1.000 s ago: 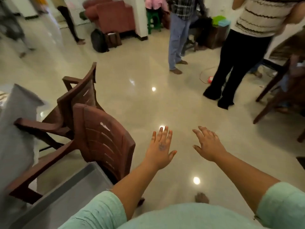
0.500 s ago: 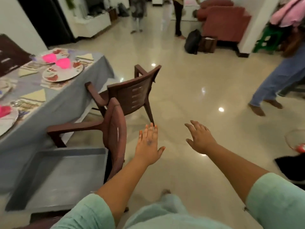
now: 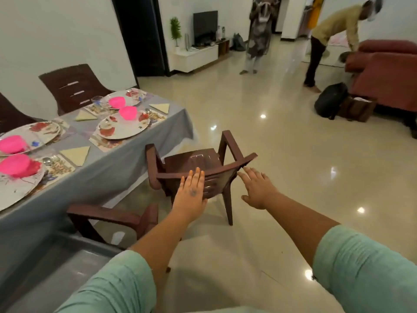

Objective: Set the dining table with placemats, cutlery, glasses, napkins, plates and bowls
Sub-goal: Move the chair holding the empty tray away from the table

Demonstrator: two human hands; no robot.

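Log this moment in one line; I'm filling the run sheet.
left hand: open, over chair back | right hand: open, beside it | table: set

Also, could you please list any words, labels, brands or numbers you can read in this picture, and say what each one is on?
None can be read.
The plates and placemats carry flower patterns only.
The television screen is dark.
The mark on the left hand is too blurred to read.

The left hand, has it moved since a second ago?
Yes. The left hand was over bare floor; now it is at the back of the brown chair.
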